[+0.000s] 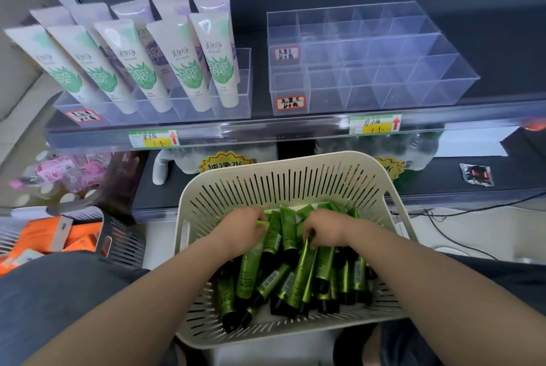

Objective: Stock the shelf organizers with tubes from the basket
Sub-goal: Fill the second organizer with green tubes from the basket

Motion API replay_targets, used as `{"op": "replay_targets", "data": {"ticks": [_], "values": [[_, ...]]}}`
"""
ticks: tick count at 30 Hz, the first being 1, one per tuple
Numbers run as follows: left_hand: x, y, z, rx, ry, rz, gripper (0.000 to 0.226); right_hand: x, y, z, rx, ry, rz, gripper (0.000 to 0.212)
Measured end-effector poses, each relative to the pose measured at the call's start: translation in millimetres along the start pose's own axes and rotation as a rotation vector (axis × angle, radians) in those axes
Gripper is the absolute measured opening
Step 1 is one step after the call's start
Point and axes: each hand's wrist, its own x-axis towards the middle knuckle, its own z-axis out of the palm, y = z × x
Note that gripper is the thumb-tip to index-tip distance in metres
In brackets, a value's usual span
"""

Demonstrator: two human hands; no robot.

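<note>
My left hand (242,226) and right hand (325,232) curl round green tubes (288,235) in the basket (266,163); clear organizer (369,90), upper right, holds none yet.

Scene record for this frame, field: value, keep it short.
basket: white slotted plastic basket, holding green plastic tubes with black caps
left hand: in basket, fingers curled round a tube
right hand: in basket, fingers pinching a tube
right organizer: clear acrylic divided organizer, no tubes yet
left organizer: stocked clear acrylic organizer with white leaf-print tubes
</note>
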Motion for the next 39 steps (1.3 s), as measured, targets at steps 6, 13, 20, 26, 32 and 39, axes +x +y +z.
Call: {"op": "replay_targets", "data": {"ticks": [6, 13, 20, 26, 32, 39], "values": [[-7.2, 0.6, -19.2, 0.043, -0.104, 0.029, 0.021, -12.6, -4.0, -12.6, 0.149, 0.020, -0.004, 0.031], [-22.7, 1.2, -34.4, -0.020, -0.236, 0.000, 0.025, -35.1, -15.2, -33.2, 0.427, 0.049, -0.004, 0.016], [-29.9, 17.3, -70.1, -0.025, -0.132, 0.036, 0.024, -63.8, -26.8, -74.2, 0.368, 0.155, -0.032, 0.017], [-25.8, 46.2, -128.0, -0.010, 0.025, 0.144, 0.027, -95.3, -33.5, -128.7, 0.211, 0.292, -0.098, 0.023], [-21.0, 80.6, -185.4, -0.011, 0.193, 0.227, 0.023, -117.6, -31.3, -184.8, 0.221, 0.394, -0.105, 0.018], [-8.3, 113.4, -246.0, 0.059, 0.337, 0.281, 0.020, -137.9, -31.5, -247.7, 0.291, 0.545, -0.152, 0.012]]}}
